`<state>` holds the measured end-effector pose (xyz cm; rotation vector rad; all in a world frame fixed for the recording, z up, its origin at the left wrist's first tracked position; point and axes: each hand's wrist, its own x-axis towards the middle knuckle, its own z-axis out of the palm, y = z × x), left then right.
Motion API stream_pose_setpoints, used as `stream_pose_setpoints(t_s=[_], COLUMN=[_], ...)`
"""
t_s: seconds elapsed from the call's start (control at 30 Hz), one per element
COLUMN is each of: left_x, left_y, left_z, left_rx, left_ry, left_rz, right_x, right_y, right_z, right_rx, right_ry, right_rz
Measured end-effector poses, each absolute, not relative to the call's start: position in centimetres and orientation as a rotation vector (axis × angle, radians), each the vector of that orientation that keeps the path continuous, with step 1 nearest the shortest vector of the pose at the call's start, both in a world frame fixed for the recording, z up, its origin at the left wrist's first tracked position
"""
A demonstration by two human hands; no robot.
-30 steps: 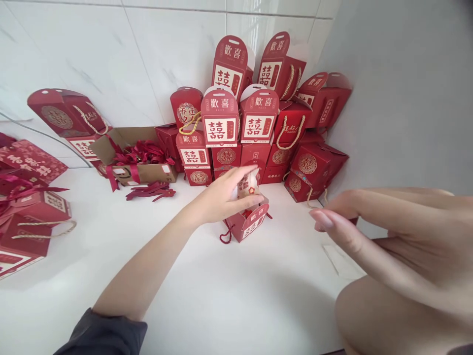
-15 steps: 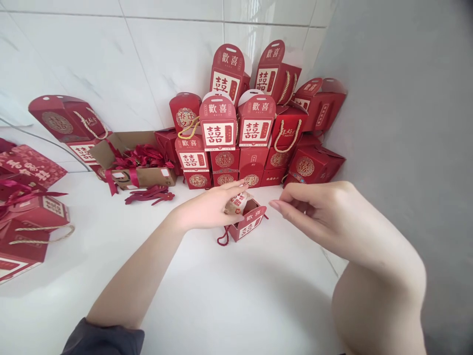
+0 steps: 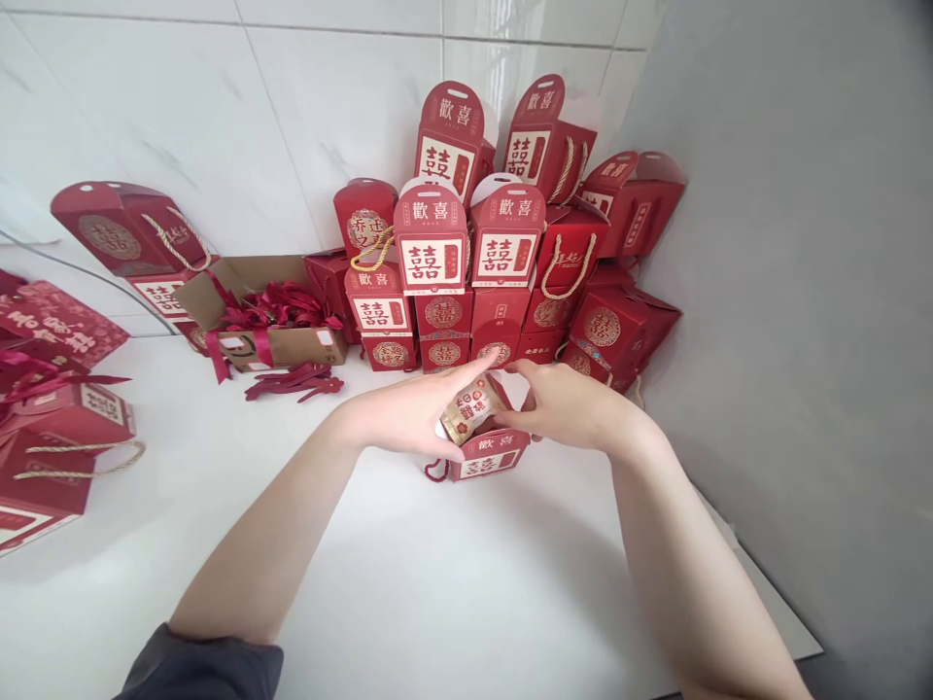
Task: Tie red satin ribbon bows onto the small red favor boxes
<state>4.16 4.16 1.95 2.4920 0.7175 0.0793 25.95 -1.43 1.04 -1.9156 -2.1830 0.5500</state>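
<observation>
A small red gift box (image 3: 490,465) with white lettering stands on the white table, its top flaps raised. At its opening a gold and white printed packet (image 3: 472,416) leans at a tilt, partly inside. My left hand (image 3: 408,403) is closed round the packet from the left, its fingers at the far side and its thumb near the front flap. My right hand (image 3: 569,403) grips the box's right side, its thumb inside the opening beside the packet. The fingertips of this hand are partly hidden. A dark red cord handle (image 3: 437,472) hangs at the box's left.
Several stacked red gift boxes (image 3: 433,238) line the tiled wall behind. A brown carton (image 3: 302,352) of red ribbons stands to the left, with loose ribbons (image 3: 292,383) before it. More red boxes (image 3: 51,476) sit at far left. A grey wall (image 3: 794,292) rises on the right.
My right hand has moved left and down from beside the box to its right side. The packet has tilted and shows more of its printed face, with my left hand still round it.
</observation>
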Motion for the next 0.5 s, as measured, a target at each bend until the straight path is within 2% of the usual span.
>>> stream_pose_setpoints(t_s=[0.17, 0.37, 0.5], left_x=[4.0, 3.0, 3.3], left_y=[4.3, 5.1, 5.5], left_z=[2.1, 2.3, 1.9], left_rx=[2.464, 2.558, 2.505], left_ry=[0.71, 0.704, 0.765], left_rz=[0.089, 0.123, 0.138], right_x=[26.6, 26.9, 26.6], right_y=[-1.4, -1.6, -1.9], right_z=[1.3, 2.1, 2.3], right_rx=[-1.973, -1.892, -1.668], right_ry=[-2.03, -2.061, -2.22], right_rz=[0.785, 0.499, 0.548])
